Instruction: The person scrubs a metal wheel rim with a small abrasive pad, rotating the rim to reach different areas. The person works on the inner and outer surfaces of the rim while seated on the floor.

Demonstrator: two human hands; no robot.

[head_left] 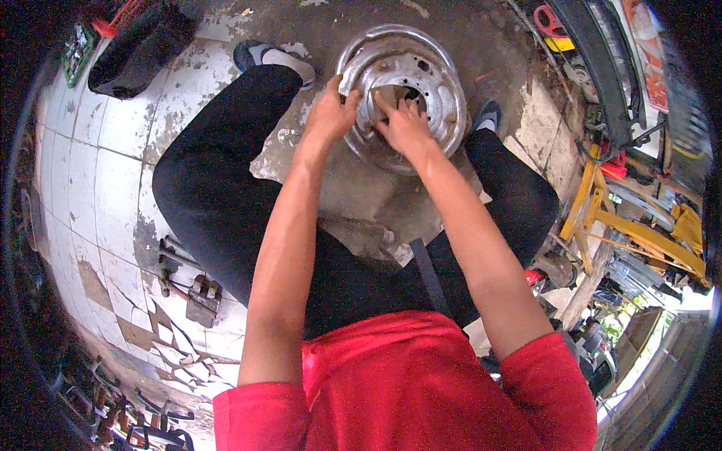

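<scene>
A bare silver metal wheel rim (442, 69) sits on the floor between my feet, its round centre hole and ring of smaller holes showing. My left hand (329, 119) is at the rim's left edge, with the thumb on the inner side and the fingers curled over the lip. Across the middle of the rim reaches my right hand (408, 129), fingers apart and touching the metal beside the centre hole. Some of its fingertips dip toward that hole, where they are hard to make out.
A dark boot-shaped object (139, 56) lies at the far left. Cracked white tiles (113, 180) and a small metal tool part (201, 299) are on the left. To the right stand a yellow metal frame (639, 233) and crowded clutter. My shoes (252, 54) flank the rim.
</scene>
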